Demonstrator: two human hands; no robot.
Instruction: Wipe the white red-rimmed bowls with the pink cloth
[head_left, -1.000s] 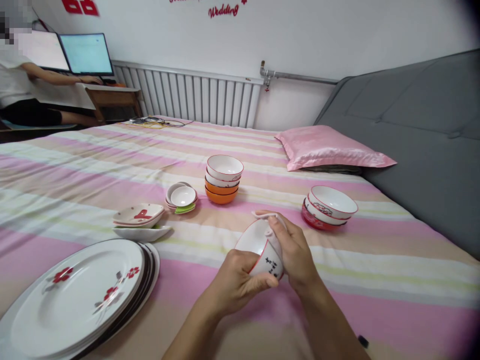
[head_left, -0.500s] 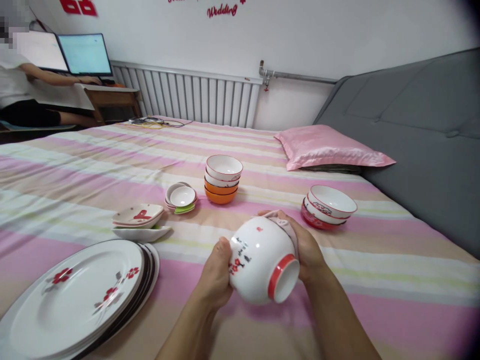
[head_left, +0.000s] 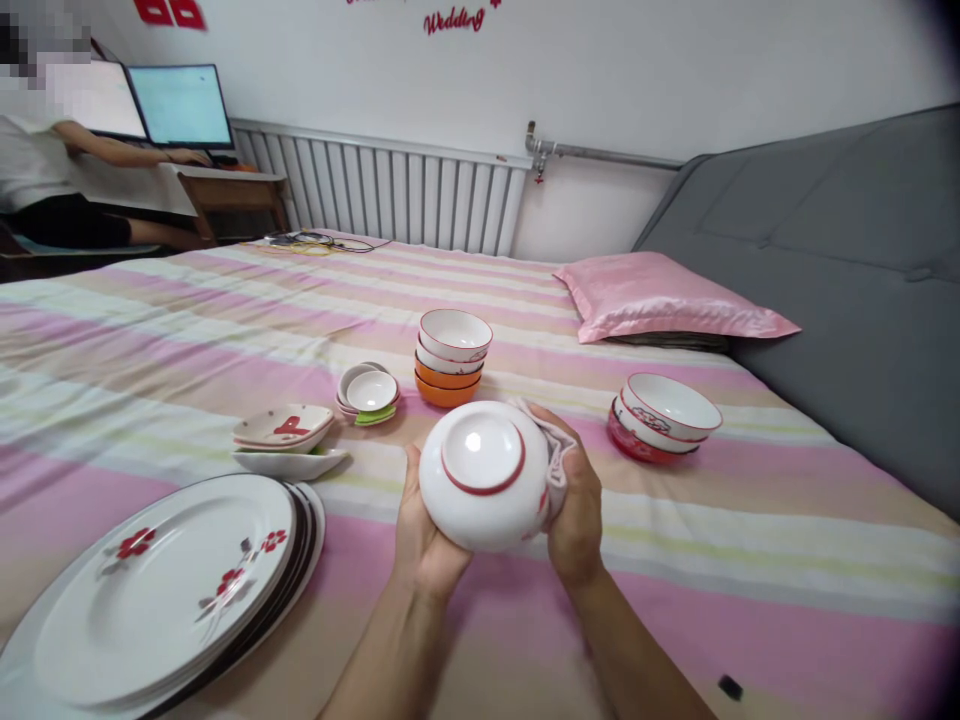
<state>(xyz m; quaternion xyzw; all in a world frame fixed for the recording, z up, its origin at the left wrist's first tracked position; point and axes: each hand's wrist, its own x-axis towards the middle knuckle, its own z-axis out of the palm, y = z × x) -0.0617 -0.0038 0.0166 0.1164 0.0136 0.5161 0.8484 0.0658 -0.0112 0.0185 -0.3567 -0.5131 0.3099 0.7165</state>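
I hold a white bowl [head_left: 484, 475] with a red foot ring upside down above the striped bed, its base turned toward me. My left hand [head_left: 421, 530] cups its left and lower side with the fingers wrapped round it. My right hand [head_left: 576, 500] presses a pale cloth [head_left: 553, 450] against the bowl's right side, fingers closed on the cloth.
On the striped bedspread [head_left: 187, 340] sit a stack of floral plates [head_left: 161, 590], small dishes [head_left: 283, 438], saucers [head_left: 367, 393], an orange-and-white bowl stack [head_left: 452, 356] and a red-and-white bowl stack [head_left: 664, 415]. A pink pillow [head_left: 667, 300] lies by the grey headboard [head_left: 847, 270]. A person [head_left: 52, 170] sits at monitors far left.
The bowl has been turned over from mouth-up to base toward me, passing through a sideways tilt. Both hands shifted round it, the right hand keeping the cloth against it.
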